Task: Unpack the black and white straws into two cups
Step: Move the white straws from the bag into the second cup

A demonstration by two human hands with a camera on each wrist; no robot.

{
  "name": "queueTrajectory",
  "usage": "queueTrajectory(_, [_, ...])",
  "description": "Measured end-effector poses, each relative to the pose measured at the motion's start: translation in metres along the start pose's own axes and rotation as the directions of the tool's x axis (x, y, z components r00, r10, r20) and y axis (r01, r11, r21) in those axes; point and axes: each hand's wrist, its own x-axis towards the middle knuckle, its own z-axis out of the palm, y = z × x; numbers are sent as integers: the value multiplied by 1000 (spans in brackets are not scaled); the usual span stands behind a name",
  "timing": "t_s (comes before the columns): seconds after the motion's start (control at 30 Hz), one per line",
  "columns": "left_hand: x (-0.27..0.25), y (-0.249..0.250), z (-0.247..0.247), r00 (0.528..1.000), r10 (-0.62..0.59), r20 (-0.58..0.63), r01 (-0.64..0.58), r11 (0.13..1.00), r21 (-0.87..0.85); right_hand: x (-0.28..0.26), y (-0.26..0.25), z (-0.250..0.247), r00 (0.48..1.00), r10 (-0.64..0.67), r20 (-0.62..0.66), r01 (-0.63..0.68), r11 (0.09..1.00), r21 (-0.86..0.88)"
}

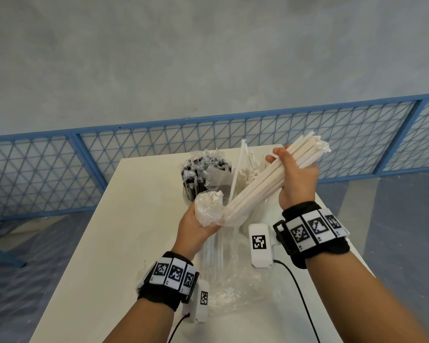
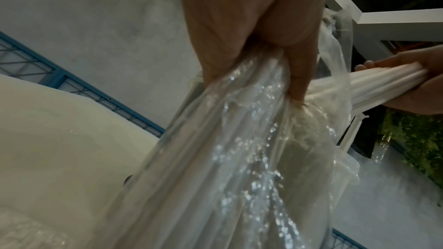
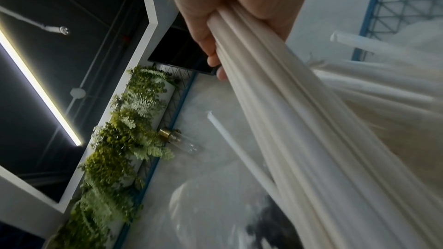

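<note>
My right hand (image 1: 298, 180) grips a thick bundle of white straws (image 1: 263, 184) that slants up to the right above the table. The bundle's lower end is still in a clear plastic bag (image 1: 206, 211), which my left hand (image 1: 195, 227) grips together with more white straws. In the left wrist view my fingers (image 2: 297, 75) pinch the crinkled bag (image 2: 239, 149). The right wrist view shows my right hand (image 3: 239, 7) wrapped round the bundle (image 3: 287, 116). A cup of black straws (image 1: 198, 175) with plastic scraps stands behind. More white straws (image 1: 252, 167) stand beside it, their cup mostly hidden.
The white table (image 1: 124, 219) is narrow, with its edges close on both sides. Crumpled clear wrapping (image 1: 235, 285) lies on it near me. One single white straw (image 1: 237, 173) sticks up between the two groups. A blue mesh fence (image 1: 60, 169) runs behind the table.
</note>
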Motion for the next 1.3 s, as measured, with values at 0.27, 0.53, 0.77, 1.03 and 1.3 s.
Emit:
queueTrajectory(0.27, [0, 1, 1, 999, 15, -39, -15, 1000, 0, 18, -11, -7, 998, -10, -63, 13, 999, 46])
queueTrajectory(0.53, [0, 1, 2, 998, -9, -55, 8, 1000, -15, 6, 11, -6, 949, 174, 264, -111, 965, -238])
queueTrajectory(0.77, [-1, 0, 7, 1000, 14, -21, -14, 1000, 13, -26, 46, 2, 884, 263, 386, -44, 870, -491])
queueTrajectory(1.03, [1, -4, 3, 1000, 12, -28, -12, 1000, 28, -29, 63, 8, 920, 263, 291, -43, 805, -592])
queueTrajectory(1.3, [0, -2, -1, 998, -4, -70, 5, 1000, 15, -20, 48, 11, 933, 187, 307, -24, 884, -467])
